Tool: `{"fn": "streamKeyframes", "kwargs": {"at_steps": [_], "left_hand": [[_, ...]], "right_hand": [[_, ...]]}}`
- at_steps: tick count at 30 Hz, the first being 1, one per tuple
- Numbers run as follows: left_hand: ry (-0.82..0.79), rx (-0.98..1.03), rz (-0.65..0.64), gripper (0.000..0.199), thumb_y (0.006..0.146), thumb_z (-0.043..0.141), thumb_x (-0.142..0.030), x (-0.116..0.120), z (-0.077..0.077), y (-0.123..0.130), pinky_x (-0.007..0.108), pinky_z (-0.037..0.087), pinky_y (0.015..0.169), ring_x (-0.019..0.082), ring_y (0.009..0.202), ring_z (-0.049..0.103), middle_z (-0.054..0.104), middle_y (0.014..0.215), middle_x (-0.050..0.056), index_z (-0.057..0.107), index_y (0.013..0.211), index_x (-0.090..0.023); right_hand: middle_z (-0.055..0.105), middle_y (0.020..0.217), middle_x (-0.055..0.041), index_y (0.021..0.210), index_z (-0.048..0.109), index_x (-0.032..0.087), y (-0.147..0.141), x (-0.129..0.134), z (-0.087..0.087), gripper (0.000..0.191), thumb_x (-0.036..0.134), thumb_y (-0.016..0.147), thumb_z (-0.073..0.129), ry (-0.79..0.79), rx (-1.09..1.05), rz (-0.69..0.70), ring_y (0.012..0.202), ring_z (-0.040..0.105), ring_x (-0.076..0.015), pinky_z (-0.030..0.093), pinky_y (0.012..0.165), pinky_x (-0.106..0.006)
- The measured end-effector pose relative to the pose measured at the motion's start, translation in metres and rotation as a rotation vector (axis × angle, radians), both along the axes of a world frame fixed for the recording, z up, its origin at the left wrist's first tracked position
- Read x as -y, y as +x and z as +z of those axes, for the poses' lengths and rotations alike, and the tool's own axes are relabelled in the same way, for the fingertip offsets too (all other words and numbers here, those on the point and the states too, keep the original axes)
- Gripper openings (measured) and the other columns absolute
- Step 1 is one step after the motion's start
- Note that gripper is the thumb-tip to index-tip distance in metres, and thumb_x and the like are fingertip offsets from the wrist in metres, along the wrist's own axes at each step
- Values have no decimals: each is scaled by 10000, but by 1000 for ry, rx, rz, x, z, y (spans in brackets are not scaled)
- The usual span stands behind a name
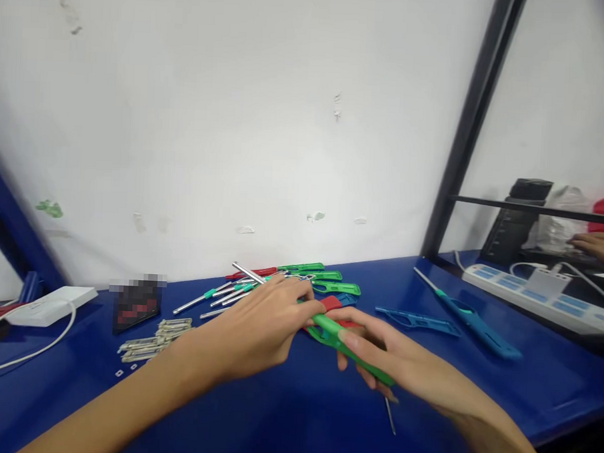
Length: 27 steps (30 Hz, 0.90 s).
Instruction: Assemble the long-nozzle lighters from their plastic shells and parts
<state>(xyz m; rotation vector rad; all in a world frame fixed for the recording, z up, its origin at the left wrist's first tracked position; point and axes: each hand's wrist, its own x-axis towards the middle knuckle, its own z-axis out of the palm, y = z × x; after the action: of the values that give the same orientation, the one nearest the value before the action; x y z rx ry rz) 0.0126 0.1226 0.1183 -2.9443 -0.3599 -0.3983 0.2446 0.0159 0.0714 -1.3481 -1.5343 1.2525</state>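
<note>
A green lighter-like piece [357, 349] with an oval opening is held at a slant over the blue table. My right hand [384, 350] wraps round its lower right part. At its upper left end, the fingers of my left hand [272, 319] are closed on it. A metal rod [250, 272] sticks out beyond my left hand; whether it joins the green piece is hidden. Just behind the hands lie several green casings [343, 288], red and blue parts, and metal rods with teal collars [209, 294]. A thin metal tool [390, 415] shows below my right hand.
A blue casing half [418, 322] and a long blue lighter [478, 328] lie at the right, beside a power strip [539, 293]. Metal pieces [157, 340], a dark box [137, 305] and a white box [53, 306] are at the left. Another person's hand [599, 246] shows far right.
</note>
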Motion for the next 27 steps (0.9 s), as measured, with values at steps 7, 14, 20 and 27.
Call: {"fn": "streamKeyframes", "kwargs": {"at_steps": [7,14,20,27], "left_hand": [[-109,31,58,286,1115,449,-258,13,5,5,371,514,796,257,934,657,667,1050,96,706,1225,-192],[-162,18,-4,158,1094,529,-219,13,2,8,317,424,644,219,765,710,764,924,23,678,1139,-197],[-21,169,-102,264,1082,468,-194,11,-5,8,317,354,555,179,605,634,737,790,24,705,968,-168],[147,234,-102,227,1042,496,-161,10,-10,9,312,367,532,157,517,561,679,687,-1,674,903,-170]], "right_hand": [[759,930,-9,1226,786,278,-4,3,1,370,558,1033,641,355,342,-118,815,640,-189,495,731,-298],[833,1123,30,1250,789,386,-8,7,1,272,505,1029,685,562,477,-173,958,759,-230,536,855,-328],[834,1121,15,1176,809,355,-9,10,-1,209,380,1065,634,705,464,-195,968,780,-209,569,865,-307],[808,871,1,1145,834,315,-9,4,-6,241,447,1028,671,593,356,-183,759,728,-208,531,720,-315]]}}
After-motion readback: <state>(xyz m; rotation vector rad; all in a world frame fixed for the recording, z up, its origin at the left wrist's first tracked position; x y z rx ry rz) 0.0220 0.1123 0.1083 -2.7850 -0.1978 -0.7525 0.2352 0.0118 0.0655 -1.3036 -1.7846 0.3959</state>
